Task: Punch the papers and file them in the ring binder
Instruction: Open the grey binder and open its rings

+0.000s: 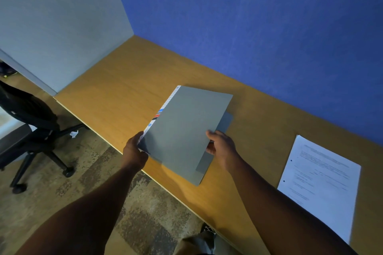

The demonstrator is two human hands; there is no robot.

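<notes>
While both forearms are reaching out over the near edge of the wooden surface [116, 80], the left hand [133, 150] is keeping a clenched grip on the spine corner of the grey ring binder [182, 130], and the right hand [221, 145] is pinching the edge of its front cover, thumb on top. That cover is standing slightly apart from the back board. Off to the right, well apart from the binder, punched papers [319, 182] are lying flat. Beyond, blue partition panels [269, 27] are closing off the corner, and a black office chair [31, 122] is standing at left.
</notes>
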